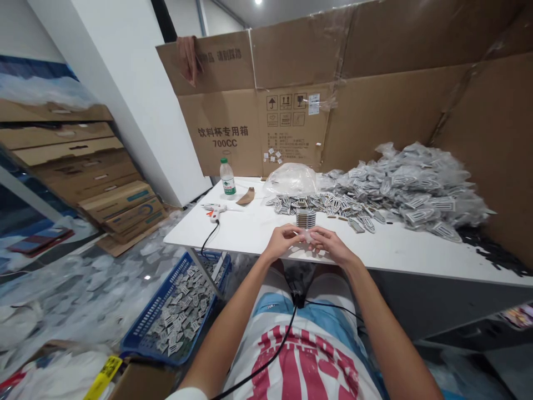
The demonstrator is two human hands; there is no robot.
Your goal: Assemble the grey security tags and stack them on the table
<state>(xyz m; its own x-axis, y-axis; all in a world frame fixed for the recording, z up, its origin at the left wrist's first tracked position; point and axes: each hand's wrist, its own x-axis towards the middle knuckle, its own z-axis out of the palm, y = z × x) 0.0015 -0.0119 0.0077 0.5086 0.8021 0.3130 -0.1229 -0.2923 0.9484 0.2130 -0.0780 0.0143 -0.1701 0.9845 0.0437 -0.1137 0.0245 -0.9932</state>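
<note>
Now my left hand (284, 240) and right hand (331, 244) pinch a small clear packet (307, 238) between them, mid-frame; the stack of tags (306, 218) stands just above it.

One bottle (227, 178), one glue gun (214, 209), one blue basket (154, 304); tags (416, 189) too many, perhaps hundreds.

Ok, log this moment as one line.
left hand: pinching clear packet | right hand: pinching same packet | small stack: on table, just beyond hands | glue gun: lying untouched
</note>
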